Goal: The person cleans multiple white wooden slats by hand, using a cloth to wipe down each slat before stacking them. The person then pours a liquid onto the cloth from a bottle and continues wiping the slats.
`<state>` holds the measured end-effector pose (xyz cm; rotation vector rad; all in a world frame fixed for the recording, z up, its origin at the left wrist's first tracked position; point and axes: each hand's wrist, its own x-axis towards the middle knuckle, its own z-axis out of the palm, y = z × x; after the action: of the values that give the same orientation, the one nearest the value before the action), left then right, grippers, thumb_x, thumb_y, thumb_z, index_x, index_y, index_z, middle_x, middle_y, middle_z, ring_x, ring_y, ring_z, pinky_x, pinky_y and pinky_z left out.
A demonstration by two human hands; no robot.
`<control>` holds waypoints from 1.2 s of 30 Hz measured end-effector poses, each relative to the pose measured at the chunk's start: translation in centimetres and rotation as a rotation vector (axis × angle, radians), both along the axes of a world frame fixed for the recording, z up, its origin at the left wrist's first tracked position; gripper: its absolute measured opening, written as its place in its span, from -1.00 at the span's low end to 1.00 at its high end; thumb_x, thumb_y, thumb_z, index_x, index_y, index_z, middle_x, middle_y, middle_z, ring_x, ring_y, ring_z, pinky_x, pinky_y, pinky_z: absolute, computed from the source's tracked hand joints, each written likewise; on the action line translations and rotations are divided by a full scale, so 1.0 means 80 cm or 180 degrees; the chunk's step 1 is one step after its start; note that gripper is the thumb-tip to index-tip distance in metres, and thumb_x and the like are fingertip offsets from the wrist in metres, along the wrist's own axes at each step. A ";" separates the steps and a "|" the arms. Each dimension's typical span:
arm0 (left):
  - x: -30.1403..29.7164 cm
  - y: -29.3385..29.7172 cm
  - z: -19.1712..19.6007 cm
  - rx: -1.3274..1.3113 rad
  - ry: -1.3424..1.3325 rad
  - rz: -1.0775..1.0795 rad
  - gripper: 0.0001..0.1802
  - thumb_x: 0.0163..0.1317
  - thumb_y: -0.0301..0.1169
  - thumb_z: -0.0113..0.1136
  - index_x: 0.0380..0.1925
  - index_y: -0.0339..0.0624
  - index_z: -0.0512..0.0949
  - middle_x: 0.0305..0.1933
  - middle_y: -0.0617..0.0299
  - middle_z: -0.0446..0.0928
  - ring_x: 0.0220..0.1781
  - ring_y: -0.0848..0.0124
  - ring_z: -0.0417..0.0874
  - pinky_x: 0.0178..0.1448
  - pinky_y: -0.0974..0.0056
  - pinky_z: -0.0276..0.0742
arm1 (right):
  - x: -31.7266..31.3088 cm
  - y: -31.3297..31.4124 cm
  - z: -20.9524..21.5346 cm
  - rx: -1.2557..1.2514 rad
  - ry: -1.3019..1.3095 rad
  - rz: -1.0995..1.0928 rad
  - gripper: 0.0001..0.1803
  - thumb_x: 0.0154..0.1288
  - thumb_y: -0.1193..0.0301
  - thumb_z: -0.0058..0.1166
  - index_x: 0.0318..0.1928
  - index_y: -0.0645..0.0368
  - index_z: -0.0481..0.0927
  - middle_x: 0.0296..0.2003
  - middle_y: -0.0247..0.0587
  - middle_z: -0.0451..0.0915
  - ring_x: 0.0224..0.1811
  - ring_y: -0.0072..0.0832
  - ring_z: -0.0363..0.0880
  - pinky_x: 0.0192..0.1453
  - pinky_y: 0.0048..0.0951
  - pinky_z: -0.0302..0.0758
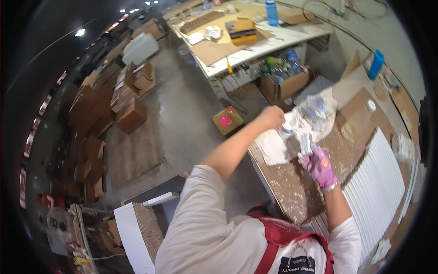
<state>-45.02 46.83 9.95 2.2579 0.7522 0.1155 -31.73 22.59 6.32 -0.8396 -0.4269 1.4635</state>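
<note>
My left hand, bare, is closed at the near edge of the workbench, with its fingertips at a small whitish cup. Whether they grip its rim or something tiny is hidden. A pink patterned glove covers my right hand, which is closed around a flat silver-grey piece, too blurred to name. That piece points away from me, close to the cup. Beneath both hands lies a crumpled white cloth, and clear plastic bottles rest on its far part.
White ribbed strips lie along the bench's right side. Behind them stand a clear bottle with a white cap and a blue bottle. A cardboard box of bottles sits under the far table. A yellowish can is beside the bench.
</note>
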 end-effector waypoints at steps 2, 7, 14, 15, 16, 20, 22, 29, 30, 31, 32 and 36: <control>-0.013 0.013 -0.019 -0.0366 -0.0281 0.0211 -0.82 0.14 -0.41 0.13 -0.41 -0.32 0.63 -0.57 0.14 0.62 -0.53 0.45 0.66 -0.42 0.33 0.58 | 0.005 -0.003 -0.014 -0.0121 0.0299 0.0031 -0.65 0.41 0.21 -0.02 0.06 0.16 0.43 -0.28 -0.27 0.57 -0.29 -0.44 0.58 -0.10 -0.38 0.57; -0.072 0.004 -0.007 -0.1755 -0.1041 0.0745 -0.86 0.24 -0.39 0.12 -0.40 -0.24 0.56 -0.56 0.29 0.54 -0.56 0.57 0.48 -0.47 0.48 0.34 | -0.023 0.025 -0.013 0.0004 0.0710 0.0033 -0.67 0.39 0.23 0.00 0.00 0.20 0.46 -0.31 -0.21 0.60 -0.30 -0.42 0.60 -0.14 -0.41 0.58; -0.088 -0.013 -0.014 -0.2907 -0.1484 0.1183 -0.89 0.34 -0.40 0.04 -0.38 -0.13 0.44 -0.59 0.36 0.37 -0.56 0.60 0.34 -0.48 0.49 0.20 | -0.027 0.036 -0.010 -0.0129 0.1222 -0.0264 -0.61 0.42 0.22 -0.06 0.05 0.29 0.44 -0.25 -0.12 0.62 -0.33 -0.41 0.57 -0.19 -0.40 0.57; -0.088 -0.017 -0.017 -0.2910 -0.1468 0.1155 -0.89 0.34 -0.40 0.04 -0.38 -0.13 0.44 -0.59 0.36 0.37 -0.56 0.60 0.34 -0.48 0.49 0.20 | -0.029 0.044 -0.012 -0.0119 0.1225 -0.0294 -0.61 0.42 0.22 -0.06 0.05 0.29 0.44 -0.25 -0.12 0.62 -0.33 -0.41 0.57 -0.19 -0.40 0.57; -0.088 -0.021 -0.021 -0.3302 -0.1642 0.1151 -0.88 0.34 -0.40 0.04 -0.40 -0.11 0.42 -0.60 0.36 0.37 -0.57 0.59 0.34 -0.49 0.49 0.21 | -0.030 0.054 -0.018 -0.0079 0.1354 -0.0240 -0.60 0.42 0.22 -0.06 0.05 0.29 0.43 -0.25 -0.10 0.61 -0.33 -0.41 0.57 -0.19 -0.40 0.57; -0.081 -0.051 -0.035 -0.3578 -0.1752 0.1120 -0.87 0.32 -0.41 0.05 -0.42 -0.13 0.40 -0.59 0.35 0.34 -0.58 0.57 0.30 -0.50 0.48 0.18 | -0.026 0.079 -0.035 0.0178 0.1494 -0.0109 -0.60 0.41 0.24 -0.06 0.08 0.29 0.38 -0.24 -0.07 0.58 -0.30 -0.36 0.57 -0.20 -0.37 0.60; -0.079 -0.056 -0.039 -0.3464 -0.1722 0.1227 -0.87 0.31 -0.42 0.06 -0.41 -0.19 0.41 -0.58 0.34 0.33 -0.58 0.58 0.28 -0.51 0.50 0.14 | -0.036 0.079 -0.022 0.0178 0.1359 -0.0232 -0.62 0.39 0.27 -0.05 0.08 0.26 0.39 -0.25 -0.11 0.58 -0.31 -0.37 0.60 -0.23 -0.37 0.61; -0.086 -0.062 -0.050 -0.3487 -0.1875 0.1128 -0.89 0.36 -0.40 0.02 -0.34 -0.17 0.42 -0.60 0.36 0.34 -0.57 0.57 0.33 -0.47 0.47 0.23 | -0.036 0.065 -0.037 0.0386 0.1276 -0.0306 -0.62 0.39 0.28 -0.04 0.09 0.25 0.38 -0.25 -0.10 0.58 -0.31 -0.38 0.61 -0.19 -0.38 0.61; -0.084 -0.064 -0.054 -0.3333 -0.1784 0.1133 -0.89 0.38 -0.40 0.01 -0.31 -0.19 0.43 -0.60 0.36 0.35 -0.56 0.59 0.33 -0.46 0.47 0.23 | -0.035 0.061 -0.042 0.0383 0.1281 -0.0320 -0.62 0.39 0.28 -0.04 0.09 0.25 0.38 -0.25 -0.10 0.58 -0.31 -0.38 0.61 -0.19 -0.38 0.61; -0.085 -0.062 -0.052 -0.3327 -0.1792 0.1133 -0.89 0.38 -0.40 0.01 -0.31 -0.19 0.43 -0.60 0.36 0.35 -0.56 0.59 0.33 -0.46 0.47 0.23 | -0.035 0.061 -0.038 0.0360 0.1325 -0.0187 -0.64 0.39 0.30 -0.04 0.08 0.26 0.39 -0.26 -0.12 0.59 -0.32 -0.40 0.61 -0.18 -0.39 0.61; -0.088 -0.059 -0.049 -0.2794 -0.2011 0.1205 -0.89 0.37 -0.40 0.02 -0.33 -0.19 0.43 -0.59 0.35 0.38 -0.56 0.59 0.34 -0.46 0.48 0.23 | -0.036 0.060 -0.033 0.0336 0.1368 -0.0052 -0.66 0.39 0.31 -0.04 0.06 0.27 0.40 -0.27 -0.13 0.59 -0.33 -0.41 0.60 -0.18 -0.40 0.61; -0.094 -0.074 -0.044 -0.1179 -0.2313 0.1054 -0.89 0.37 -0.42 0.04 -0.24 -0.24 0.43 -0.51 0.29 0.49 -0.48 0.55 0.45 -0.32 0.49 0.35 | -0.041 0.060 -0.010 0.0634 0.1161 -0.0331 -0.68 0.41 0.32 -0.05 0.03 0.28 0.44 -0.26 -0.14 0.61 -0.35 -0.43 0.62 -0.15 -0.40 0.63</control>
<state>-52.56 40.90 6.46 1.5537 0.6619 0.8317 -34.99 27.39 5.48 -0.4176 -0.2442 1.4142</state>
